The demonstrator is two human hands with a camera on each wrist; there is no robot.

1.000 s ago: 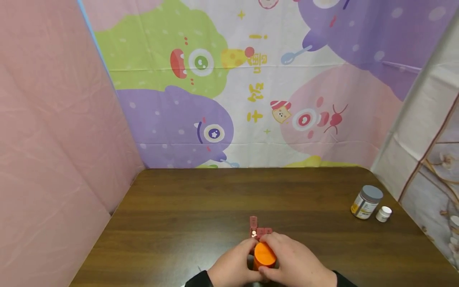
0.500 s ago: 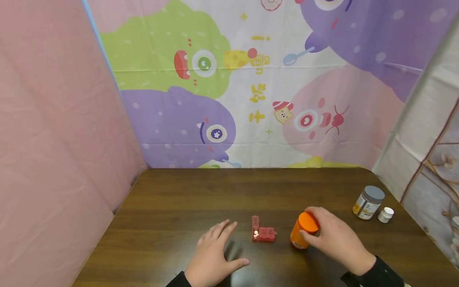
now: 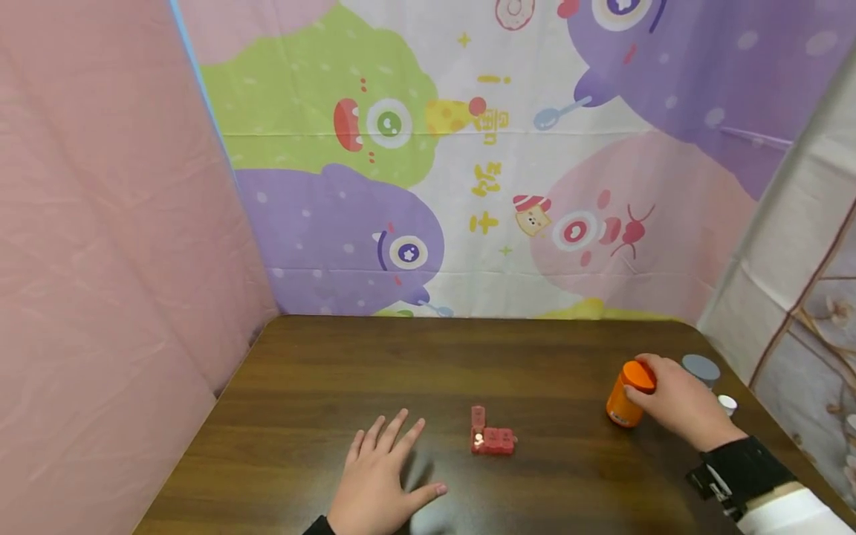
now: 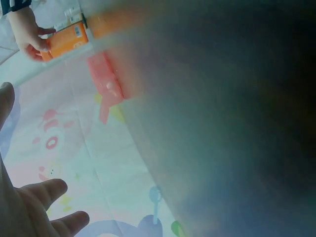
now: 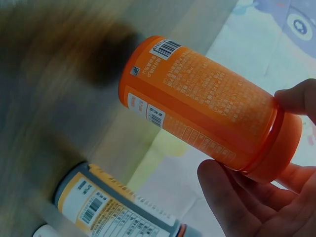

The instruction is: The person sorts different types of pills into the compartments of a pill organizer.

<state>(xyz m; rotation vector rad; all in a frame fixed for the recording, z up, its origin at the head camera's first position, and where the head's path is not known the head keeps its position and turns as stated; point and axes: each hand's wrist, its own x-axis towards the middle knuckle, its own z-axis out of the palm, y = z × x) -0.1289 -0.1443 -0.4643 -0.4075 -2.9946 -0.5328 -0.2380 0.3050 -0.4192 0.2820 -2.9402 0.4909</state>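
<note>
My right hand (image 3: pixel 689 405) grips an orange pill bottle (image 3: pixel 625 401) by its cap, at the right of the table. In the right wrist view the bottle (image 5: pixel 197 103) shows its printed label and barcodes, with thumb and fingers round the orange cap. A small red pill box (image 3: pixel 496 440) lies mid-table; one lid (image 3: pixel 478 416) stands open, and something white, seemingly tablets (image 3: pixel 478 440), shows in that compartment. Left of the box is my left hand (image 3: pixel 374 479), its fingers spread and holding nothing. Whether that palm touches the table I cannot tell.
Behind my right hand, partly hidden, stand a grey-lidded jar (image 3: pixel 701 368) and a small white-capped bottle (image 3: pixel 727 405). The jar's label (image 5: pixel 89 202) faces the right wrist camera. A cartoon-printed curtain (image 3: pixel 488 282) hangs at the table's far edge; other cloths hang at both sides.
Both hands were together round the orange bottle near the front. The right hand has carried it right and away, close to the jar. The left hand has let go and moved left, fingers spreading.
</note>
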